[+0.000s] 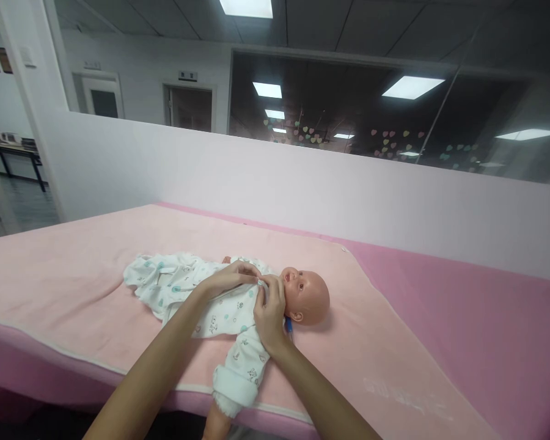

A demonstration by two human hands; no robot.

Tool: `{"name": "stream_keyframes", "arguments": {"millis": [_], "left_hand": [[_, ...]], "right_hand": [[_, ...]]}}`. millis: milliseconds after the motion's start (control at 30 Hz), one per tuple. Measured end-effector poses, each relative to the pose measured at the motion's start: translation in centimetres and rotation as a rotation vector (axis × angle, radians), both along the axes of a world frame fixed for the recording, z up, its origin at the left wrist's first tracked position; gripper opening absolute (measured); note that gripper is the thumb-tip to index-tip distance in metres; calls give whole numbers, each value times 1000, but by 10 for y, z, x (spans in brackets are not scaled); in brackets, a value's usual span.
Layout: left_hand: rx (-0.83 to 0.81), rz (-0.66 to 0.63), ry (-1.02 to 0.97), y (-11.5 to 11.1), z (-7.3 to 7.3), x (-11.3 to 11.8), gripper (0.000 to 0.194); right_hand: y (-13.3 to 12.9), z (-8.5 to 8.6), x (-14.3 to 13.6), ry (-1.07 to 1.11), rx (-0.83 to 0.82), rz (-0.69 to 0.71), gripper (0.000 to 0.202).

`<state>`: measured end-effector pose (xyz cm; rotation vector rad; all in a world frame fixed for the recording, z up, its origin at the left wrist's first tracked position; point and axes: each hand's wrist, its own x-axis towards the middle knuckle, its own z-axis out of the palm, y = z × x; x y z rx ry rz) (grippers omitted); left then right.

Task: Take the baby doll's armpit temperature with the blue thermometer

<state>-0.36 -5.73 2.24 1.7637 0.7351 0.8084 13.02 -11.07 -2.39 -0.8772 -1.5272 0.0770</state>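
A baby doll (312, 297) lies on its back on a pink blanket, its head to the right. It wears a white baby outfit (231, 311) printed with small animals and green dots. At the upper chest, just below the doll's chin, my left hand (231, 276) pinches the edge of the outfit. My right hand (270, 305) closes on the same spot, its fingertips meeting those of the left. Whatever fastening lies between the fingertips is too small to make out. One sleeved arm of the doll reaches toward me over the table's front edge.
The pink blanket (385, 354) covers much of a darker pink padded table (499, 293). A small blue item (288, 326) shows beside the doll's neck. Behind the table runs a low white wall (302, 183) with glass above it.
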Motion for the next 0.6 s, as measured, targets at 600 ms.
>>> {"name": "stream_keyframes", "arguments": {"millis": [600], "left_hand": [[-65, -118, -29, -2, 0, -2, 31]], "right_hand": [[-3, 4, 1, 61, -38, 78, 18]]}}
